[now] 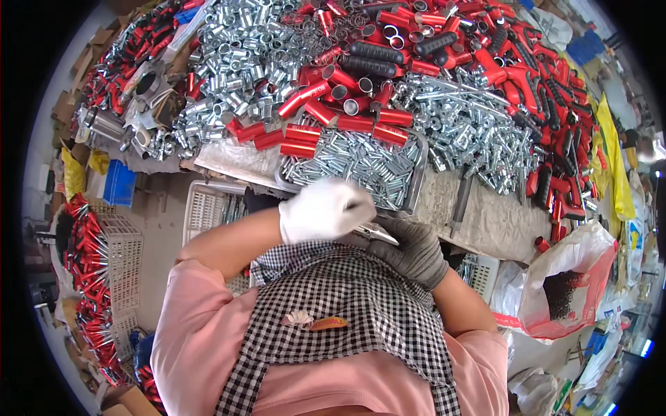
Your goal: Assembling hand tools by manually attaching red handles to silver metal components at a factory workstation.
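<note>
My left hand, in a white glove, is curled closed in front of my apron, and what its fingers hold is hidden. Right beside it my right hand, in a grey knit glove, closes around a shiny silver metal part, whose exact kind I cannot make out. Just beyond both hands lies a clear plastic tray full of small metal pins. Several red metal tubes rest along the tray's far edge.
Silver sleeves heap at the back left, bolts and fittings at the right. Red and black gun-shaped handles pile beyond. White plastic baskets stand at the left; an open white sack sits at the right.
</note>
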A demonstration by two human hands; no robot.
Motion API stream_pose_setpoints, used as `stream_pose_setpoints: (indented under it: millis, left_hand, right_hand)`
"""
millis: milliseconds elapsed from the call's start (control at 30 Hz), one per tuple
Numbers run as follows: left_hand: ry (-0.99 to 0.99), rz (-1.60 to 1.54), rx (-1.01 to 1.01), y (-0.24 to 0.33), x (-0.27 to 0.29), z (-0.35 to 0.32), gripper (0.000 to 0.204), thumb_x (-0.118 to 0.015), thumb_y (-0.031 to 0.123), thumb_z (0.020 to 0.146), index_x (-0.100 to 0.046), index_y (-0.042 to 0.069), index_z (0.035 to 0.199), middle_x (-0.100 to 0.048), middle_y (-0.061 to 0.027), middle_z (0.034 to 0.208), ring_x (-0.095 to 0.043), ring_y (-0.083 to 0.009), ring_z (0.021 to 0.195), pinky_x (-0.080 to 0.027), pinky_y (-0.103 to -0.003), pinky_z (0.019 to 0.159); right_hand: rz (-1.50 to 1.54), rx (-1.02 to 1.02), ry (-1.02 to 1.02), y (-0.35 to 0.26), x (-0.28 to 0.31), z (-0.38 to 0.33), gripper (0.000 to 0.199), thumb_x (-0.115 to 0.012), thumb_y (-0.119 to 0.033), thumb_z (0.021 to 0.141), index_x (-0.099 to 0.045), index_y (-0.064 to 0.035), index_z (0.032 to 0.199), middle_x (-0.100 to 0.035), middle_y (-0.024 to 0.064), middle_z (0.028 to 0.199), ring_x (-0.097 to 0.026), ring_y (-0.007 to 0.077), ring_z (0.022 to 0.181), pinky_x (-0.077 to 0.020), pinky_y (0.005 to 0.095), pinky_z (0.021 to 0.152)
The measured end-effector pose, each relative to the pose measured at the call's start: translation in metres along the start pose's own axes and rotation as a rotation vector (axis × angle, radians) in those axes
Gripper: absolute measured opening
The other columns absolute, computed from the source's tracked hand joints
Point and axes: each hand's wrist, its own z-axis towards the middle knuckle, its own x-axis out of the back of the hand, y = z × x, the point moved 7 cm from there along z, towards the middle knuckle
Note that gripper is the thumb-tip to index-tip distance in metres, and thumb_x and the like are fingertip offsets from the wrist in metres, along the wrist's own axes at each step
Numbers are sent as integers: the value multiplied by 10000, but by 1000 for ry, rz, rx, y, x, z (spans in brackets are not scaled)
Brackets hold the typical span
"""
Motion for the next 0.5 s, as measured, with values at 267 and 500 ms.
stream_pose_setpoints:
  millis: [267,500]
  left_hand:
    - [27,585,183,-31,8,97,211,-541,8,788,-538,-24,997,-646,-244,769,-665,-429,764,-510,-503,660]
    - [183,596,27,-37,30,78,283,-569,73,840,-591,57,1122,-645,-179,796,-655,-371,766,-535,-460,684]
  right_hand:
    - [149,-183,214,39,21,-29,403,-766,-208,821,-672,-2,1155,-721,160,928,-704,188,854,-543,306,778]
    - [100,-183,259,41,27,-33,377,-777,-252,804,-699,-30,1099,-723,145,847,-714,203,773,-549,322,713]
